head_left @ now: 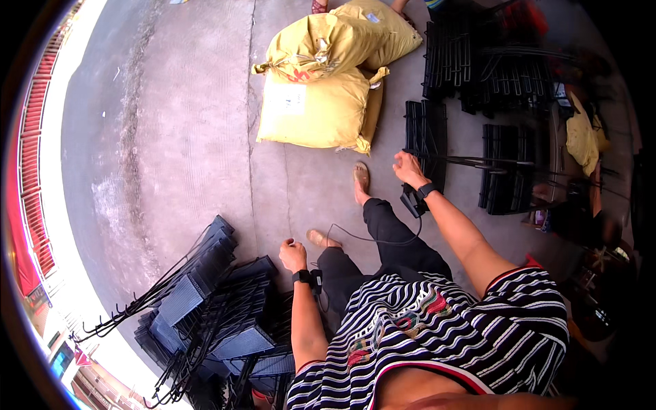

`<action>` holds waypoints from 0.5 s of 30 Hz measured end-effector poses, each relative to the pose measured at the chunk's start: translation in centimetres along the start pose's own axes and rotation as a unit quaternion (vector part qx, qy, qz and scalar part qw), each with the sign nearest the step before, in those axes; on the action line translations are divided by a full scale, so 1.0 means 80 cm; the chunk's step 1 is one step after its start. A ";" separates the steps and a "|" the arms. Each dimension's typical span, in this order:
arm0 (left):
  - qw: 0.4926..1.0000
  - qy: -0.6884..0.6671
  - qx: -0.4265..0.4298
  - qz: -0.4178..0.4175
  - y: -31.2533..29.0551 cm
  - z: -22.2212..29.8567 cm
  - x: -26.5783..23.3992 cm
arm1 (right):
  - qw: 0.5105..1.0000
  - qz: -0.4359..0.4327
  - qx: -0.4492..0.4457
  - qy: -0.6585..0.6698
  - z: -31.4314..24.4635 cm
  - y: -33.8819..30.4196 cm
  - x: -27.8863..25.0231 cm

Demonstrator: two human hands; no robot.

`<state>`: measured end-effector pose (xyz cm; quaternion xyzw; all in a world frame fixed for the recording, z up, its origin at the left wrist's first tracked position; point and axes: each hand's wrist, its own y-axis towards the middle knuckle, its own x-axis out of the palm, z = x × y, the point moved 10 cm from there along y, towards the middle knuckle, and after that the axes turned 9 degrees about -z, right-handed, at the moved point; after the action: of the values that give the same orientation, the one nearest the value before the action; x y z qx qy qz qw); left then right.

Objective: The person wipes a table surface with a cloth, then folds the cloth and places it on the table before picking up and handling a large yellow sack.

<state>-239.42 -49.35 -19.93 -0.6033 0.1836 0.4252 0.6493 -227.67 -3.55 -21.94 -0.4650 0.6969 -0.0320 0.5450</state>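
My left hand [292, 254] is curled closed at my left side, with nothing showing in it. A large pile of black metal racks [236, 328] with hooked rods and blue-grey panels lies nearest to it. My right hand [408, 169] reaches forward with its fingers curled in, and nothing shows in them either. Just past it lies a small stack of black racks [426, 133], whose long rods [471, 162] run to the right. Whether the fingers touch these rods I cannot tell. Each wrist wears a black strap with a small box, and a thin cable crosses in front of my legs.
Full yellow sacks [314, 109] are piled ahead on the concrete floor [198, 130], with another person's hands [398, 5] at their far side. More black racks [447, 61] stand at the far right, and another stack [506, 167] lies nearer. A red railing [34, 157] runs along the left.
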 end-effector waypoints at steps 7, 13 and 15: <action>0.996 0.001 0.023 -0.091 0.087 0.140 0.127 | 0.998 -0.010 0.045 -0.051 0.064 0.164 0.018; 0.965 -0.042 0.179 -0.188 0.193 0.242 0.336 | 0.990 0.048 0.052 -0.121 0.105 0.335 0.027; 0.958 -0.081 0.185 -0.202 0.225 0.266 0.389 | 0.987 0.057 0.043 -0.145 0.114 0.385 0.035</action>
<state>-241.41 -20.71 -50.24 -0.4604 0.0802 0.2912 0.8347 -239.30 16.21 -44.66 -0.3999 0.6339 0.0369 0.6610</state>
